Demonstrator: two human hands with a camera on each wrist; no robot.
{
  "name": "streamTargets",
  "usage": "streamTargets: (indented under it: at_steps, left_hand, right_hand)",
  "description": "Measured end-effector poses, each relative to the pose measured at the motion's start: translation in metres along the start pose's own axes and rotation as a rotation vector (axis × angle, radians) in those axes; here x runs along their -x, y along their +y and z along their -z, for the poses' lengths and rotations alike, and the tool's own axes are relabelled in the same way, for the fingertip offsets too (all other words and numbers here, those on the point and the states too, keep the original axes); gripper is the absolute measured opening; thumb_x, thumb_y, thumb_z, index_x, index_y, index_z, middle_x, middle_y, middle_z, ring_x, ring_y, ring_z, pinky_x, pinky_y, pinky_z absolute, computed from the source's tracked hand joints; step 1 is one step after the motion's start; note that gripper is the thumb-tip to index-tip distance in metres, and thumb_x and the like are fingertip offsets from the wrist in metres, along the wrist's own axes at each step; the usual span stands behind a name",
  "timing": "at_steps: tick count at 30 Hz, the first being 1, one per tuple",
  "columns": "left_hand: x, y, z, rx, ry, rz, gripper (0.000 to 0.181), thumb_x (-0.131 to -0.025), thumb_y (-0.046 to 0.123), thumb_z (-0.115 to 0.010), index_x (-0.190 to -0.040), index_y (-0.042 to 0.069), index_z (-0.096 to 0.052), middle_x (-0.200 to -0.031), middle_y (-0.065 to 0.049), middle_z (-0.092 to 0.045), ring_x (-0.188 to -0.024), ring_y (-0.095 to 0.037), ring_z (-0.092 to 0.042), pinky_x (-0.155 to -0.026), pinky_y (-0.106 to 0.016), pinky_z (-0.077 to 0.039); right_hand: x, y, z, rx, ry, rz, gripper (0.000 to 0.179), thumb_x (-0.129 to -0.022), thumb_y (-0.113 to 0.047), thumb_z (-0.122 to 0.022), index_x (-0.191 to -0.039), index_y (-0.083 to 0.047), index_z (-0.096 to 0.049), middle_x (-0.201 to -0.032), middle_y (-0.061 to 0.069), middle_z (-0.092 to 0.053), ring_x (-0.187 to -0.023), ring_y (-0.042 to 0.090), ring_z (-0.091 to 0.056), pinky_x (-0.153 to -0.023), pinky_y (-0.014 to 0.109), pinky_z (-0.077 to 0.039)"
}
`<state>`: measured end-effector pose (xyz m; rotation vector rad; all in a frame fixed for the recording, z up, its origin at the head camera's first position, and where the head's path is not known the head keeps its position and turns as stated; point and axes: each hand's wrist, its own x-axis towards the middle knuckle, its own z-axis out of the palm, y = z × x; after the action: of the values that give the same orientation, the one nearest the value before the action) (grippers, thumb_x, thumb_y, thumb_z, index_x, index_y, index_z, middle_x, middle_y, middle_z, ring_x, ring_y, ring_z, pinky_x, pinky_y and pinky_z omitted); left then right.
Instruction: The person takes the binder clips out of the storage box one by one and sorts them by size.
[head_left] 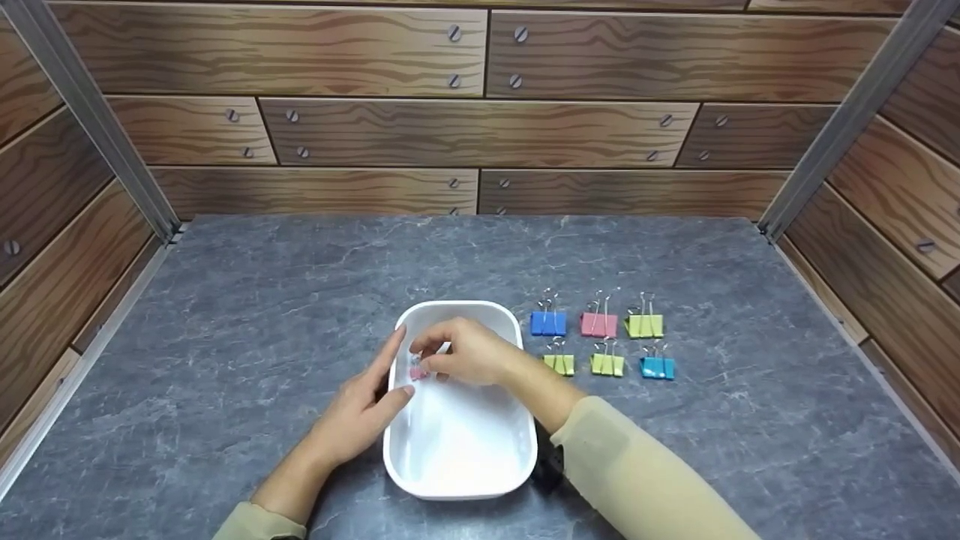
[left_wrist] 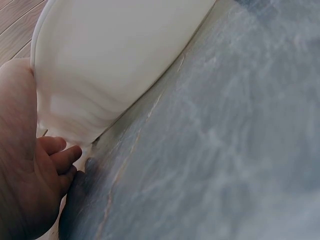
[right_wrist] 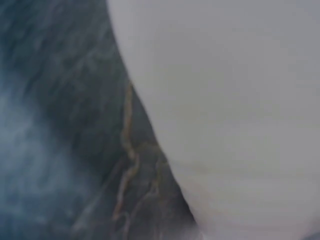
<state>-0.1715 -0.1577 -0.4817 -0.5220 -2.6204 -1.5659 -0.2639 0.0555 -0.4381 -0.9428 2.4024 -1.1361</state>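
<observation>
A white rectangular tub (head_left: pixel 461 491) stands on the table. My left hand (head_left: pixel 356 416) rests at its left side, index finger stretched along the rim and thumb over the edge; in the left wrist view the other fingers (left_wrist: pixel 62 157) lie loosely bent beside the tub's outer wall (left_wrist: pixel 115 55). Inside the tub's left part, my right hand (head_left: pixel 469 352) has bent fingers and thumb at a small pink binder clip (head_left: pixel 417 373), pinching at its upper end. The right wrist view shows only the tub's blurred outer wall (right_wrist: pixel 230 100), with no hand in it.
Right of the tub, binder clips stand in two rows. The back row has a blue clip (head_left: pixel 548 324), a pink clip (head_left: pixel 598 325) and a yellow-green clip (head_left: pixel 645 326). In front are two smaller yellow-green clips (head_left: pixel 607 365) and a teal clip (head_left: pixel 658 367). Wood-patterned walls (head_left: pixel 480 131) enclose the table.
</observation>
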Motion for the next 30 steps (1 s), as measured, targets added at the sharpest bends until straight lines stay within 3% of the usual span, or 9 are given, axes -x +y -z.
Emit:
streamTargets:
  at_steps: [9,14,21,30]
  left_hand:
    - [0.0005,-0.0007,-0.0007,-0.006,0.004,0.018,0.076,-0.106,0.027,-0.061,-0.171,0.036,-0.023,-0.16,-0.011,-0.05,-0.136,-0.024,-0.056,-0.106,-0.05,-0.05]
    - [0.0009,-0.001,-0.0008,-0.002,-0.004,0.035,0.076,-0.106,0.027,-0.061,-0.171,0.036,-0.022,-0.158,-0.011,-0.052,-0.131,-0.024,-0.059,-0.098,-0.043,-0.056]
    - [0.001,0.0039,-0.0016,0.024,-0.011,0.053,0.077,-0.107,0.032,-0.063,-0.171,0.034,-0.021,-0.149,-0.008,-0.061,-0.118,-0.021,-0.065,-0.09,-0.035,-0.058]
    - [-0.0013,0.0034,-0.0014,0.015,-0.017,0.039,0.077,-0.108,0.028,-0.062,-0.172,0.031,-0.02,-0.15,-0.01,-0.06,-0.124,-0.022,-0.064,-0.092,-0.037,-0.058]
  right_hand:
    - [0.0009,-0.0013,-0.0007,0.022,-0.074,0.032,0.017,-0.095,-0.013,-0.08,-0.111,-0.005,-0.081,-0.085,-0.003,-0.075,-0.07,0.006,-0.065,-0.066,0.019,-0.051]
    - [0.0019,-0.0009,-0.0024,0.06,-0.087,0.054,0.008,-0.094,-0.012,-0.08,-0.1,-0.009,-0.084,-0.081,-0.006,-0.076,-0.07,-0.002,-0.061,-0.068,0.018,-0.049]
    - [0.0031,0.0001,-0.0003,0.074,-0.087,0.091,0.011,-0.093,-0.006,-0.074,-0.099,-0.006,-0.083,-0.081,-0.007,-0.074,-0.072,-0.003,-0.059,-0.07,0.018,-0.047]
    - [0.0038,-0.0014,0.0016,0.043,-0.061,0.069,0.008,-0.095,-0.007,-0.076,-0.099,-0.006,-0.083,-0.083,-0.005,-0.076,-0.071,-0.002,-0.059,-0.07,0.019,-0.048]
